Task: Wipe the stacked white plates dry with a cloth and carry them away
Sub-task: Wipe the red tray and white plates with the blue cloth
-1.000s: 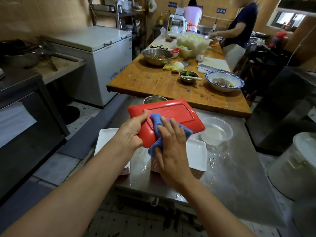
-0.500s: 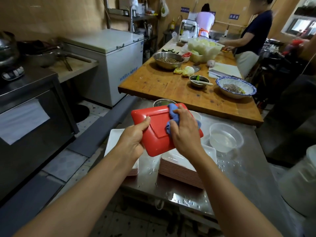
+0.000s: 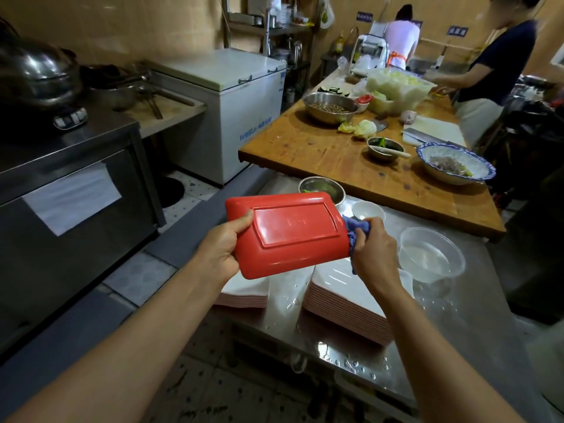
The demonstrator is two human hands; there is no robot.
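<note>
- The left hand (image 3: 224,250) holds the plate (image 3: 287,236) near the middle of the frame. The thumb lies on the red underside and the other fingers are hidden under the rim.
- The right hand (image 3: 374,248) is at the plate's right edge. Its fingers are curled tight round a blue cloth (image 3: 354,232), which is touching that edge.
- The plate is tipped up with its red back to the camera, held in the air above the steel table (image 3: 476,319).
- Two piles of plates wait below. The left stack (image 3: 247,293) is partly hidden behind the held plate, and the right stack (image 3: 345,296) sits under the right wrist. Their tops are white and their edges look pinkish.
- Drops of water shine on the table between the piles and around them.
- To do this step well, I think the cloth should go all round the rim and into the sunken part of the back, where water can hide.
- The left hand should keep a firm hold, since a wet plate may slip.
- Turning the plate over to dry the white side would be wise too.
- The white freezer (image 3: 244,117) in the upper middle has blue writing on its front, too blurry to read.
- Blue signs (image 3: 364,16) hang on the far wall at the top right, and they are too small to read.
</note>
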